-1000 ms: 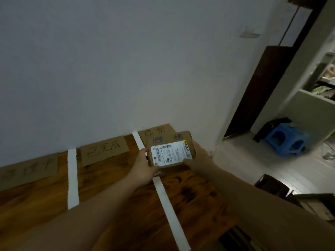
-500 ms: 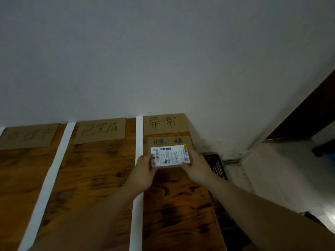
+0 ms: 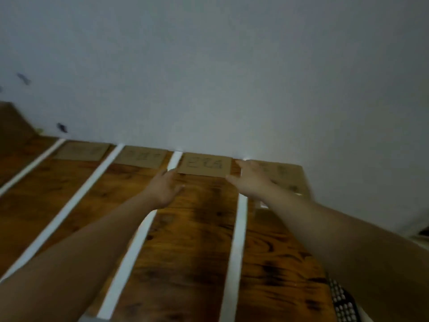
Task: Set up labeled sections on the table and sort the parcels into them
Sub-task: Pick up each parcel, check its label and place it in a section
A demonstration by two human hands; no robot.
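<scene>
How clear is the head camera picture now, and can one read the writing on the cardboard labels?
Head view: dim and smeared by motion blur; the left hand and right hand have soft edges; the writing on the cardboard label between them shows only as vague strokes, unreadable; the white tape strips fan outward, likely a wide-angle effect.

A plain white wall point(image 3: 220, 66) fills the far upper half of the view. On its left part are two small dark marks, one higher point(image 3: 23, 79) and one lower point(image 3: 62, 127), both blurred. At the far left edge stands a brown slanted shape point(image 3: 11, 122), too blurred to identify. At the near right, a black perforated crate point(image 3: 343, 300) shows just beside the counter point(image 3: 197, 228).
</scene>
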